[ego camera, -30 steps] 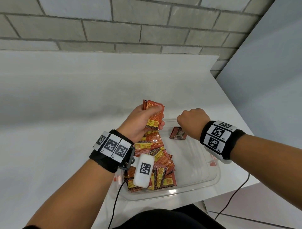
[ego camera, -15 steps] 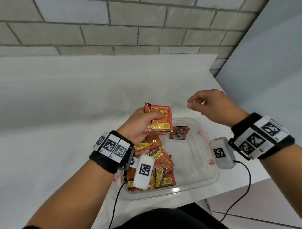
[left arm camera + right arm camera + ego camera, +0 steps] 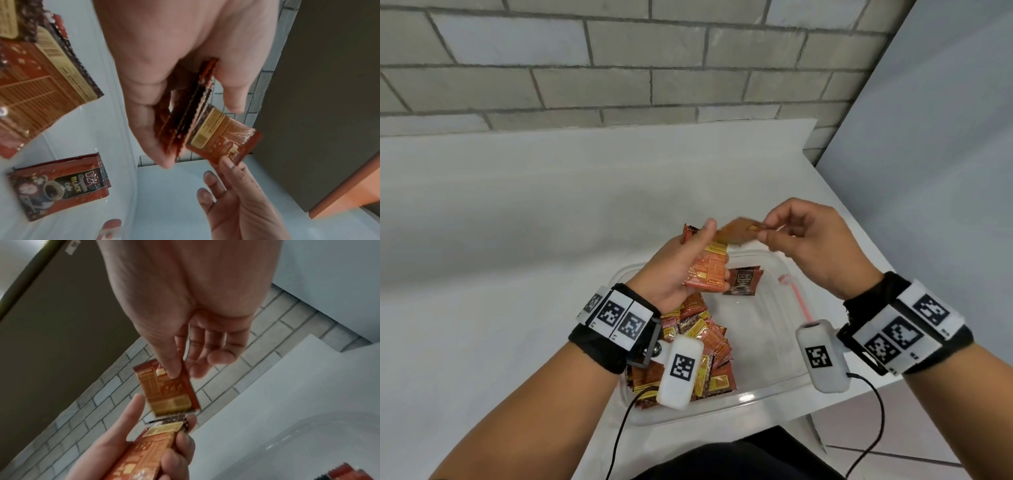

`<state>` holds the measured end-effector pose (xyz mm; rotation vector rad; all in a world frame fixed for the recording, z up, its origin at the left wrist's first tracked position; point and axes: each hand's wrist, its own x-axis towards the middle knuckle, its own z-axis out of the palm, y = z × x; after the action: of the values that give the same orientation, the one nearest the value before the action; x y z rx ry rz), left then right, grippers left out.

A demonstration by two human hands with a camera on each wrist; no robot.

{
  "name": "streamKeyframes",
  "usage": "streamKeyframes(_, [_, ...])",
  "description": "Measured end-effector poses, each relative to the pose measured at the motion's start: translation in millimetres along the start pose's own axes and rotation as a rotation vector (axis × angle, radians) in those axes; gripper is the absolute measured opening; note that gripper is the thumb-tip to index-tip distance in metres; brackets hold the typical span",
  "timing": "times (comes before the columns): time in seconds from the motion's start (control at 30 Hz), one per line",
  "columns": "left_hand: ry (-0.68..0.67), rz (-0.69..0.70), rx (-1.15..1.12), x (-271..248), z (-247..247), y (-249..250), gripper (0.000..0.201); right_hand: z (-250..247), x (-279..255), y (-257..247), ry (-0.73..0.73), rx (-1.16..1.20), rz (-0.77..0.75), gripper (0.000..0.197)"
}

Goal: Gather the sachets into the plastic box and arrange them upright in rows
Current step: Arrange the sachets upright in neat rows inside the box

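My right hand [image 3: 815, 246] pinches one sachet [image 3: 168, 389] by a corner between thumb and forefinger, the other fingers loose. It hangs just above the small stack [image 3: 707, 270] that my left hand [image 3: 674, 274] clamps edge-on between thumb and fingers, both held over the far end of the plastic box [image 3: 774, 387]. I judge these sachets light, thin and slick-skinned, with crimped seams stiffer than the soft filled middle, so the seam or a corner is the place to hold; a flat squeeze on the belly would let them fan and slide out of the stack. A heap of sachets [image 3: 698, 346] lies jumbled at the box's left side, and one dark sachet [image 3: 743, 281] lies flat alone on its floor near the far wall. None stands upright yet.
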<state>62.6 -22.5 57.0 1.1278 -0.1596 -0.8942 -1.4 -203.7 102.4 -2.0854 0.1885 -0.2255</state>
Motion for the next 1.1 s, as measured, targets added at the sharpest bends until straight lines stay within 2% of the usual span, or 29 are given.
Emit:
streamKeyframes(0.07, [0.022, -0.004, -0.045, 1, 0, 0, 0.052, 1, -4, 1, 0.074, -0.098, -0.105, 0.016])
streamKeyframes(0.1, [0.026, -0.003, -0.061, 1, 0, -1, 0.048, 3, -7, 2, 0.053, -0.165, -0.150, 0.016])
streamKeyframes(0.17, [0.043, 0.009, -0.081, 1, 2, -2, 0.035, 9, -12, 7, -0.085, -0.301, -0.197, 0.017])
streamKeyframes(0.23, [0.058, 0.022, -0.069, 2, 2, -3, 0.023, 12, -17, 11, -0.247, -0.393, -0.174, 0.024])
streamKeyframes(0.27, [0.063, 0.027, -0.052, 1, 1, -3, 0.018, 11, -18, 12, -0.282, -0.400, -0.155, 0.028])
streamKeyframes(0.43, [0.026, 0.048, 0.014, -1, -1, -4, 0.015, 6, -14, 7, -0.078, -0.346, -0.124, 0.024])
streamKeyframes(0.5, [0.022, 0.070, 0.016, -2, 1, -5, 0.017, 8, -11, 5, -0.063, -0.342, -0.013, 0.028])
streamKeyframes(0.57, [0.032, 0.095, 0.006, -2, 4, -6, 0.018, 11, -11, 3, -0.112, -0.254, 0.134, 0.034])
streamKeyframes(0.63, [0.048, 0.112, -0.006, -2, 5, -6, 0.018, 15, -13, 3, -0.166, -0.155, 0.211, 0.036])
streamKeyframes(0.77, [0.018, 0.091, -0.005, -5, 2, -4, 0.015, 18, -10, -1, -0.135, -0.139, 0.103, 0.033])
streamKeyframes(0.87, [0.026, 0.094, 0.029, -9, 1, -4, 0.012, 20, -7, -3, -0.158, -0.112, 0.030, 0.039])
streamKeyframes(0.93, [0.058, 0.117, 0.044, -10, -2, -6, 0.015, 23, -5, -4, -0.149, 0.036, 0.143, 0.040])
streamKeyframes(1.03, [0.097, 0.147, 0.064, -12, -4, -7, 0.017, 25, -6, -2, -0.157, 0.315, 0.435, 0.027])
streamKeyframes(1.1, [0.096, 0.143, 0.069, -13, -5, -8, 0.018, 23, -6, 1, -0.192, 0.376, 0.448, 0.014])
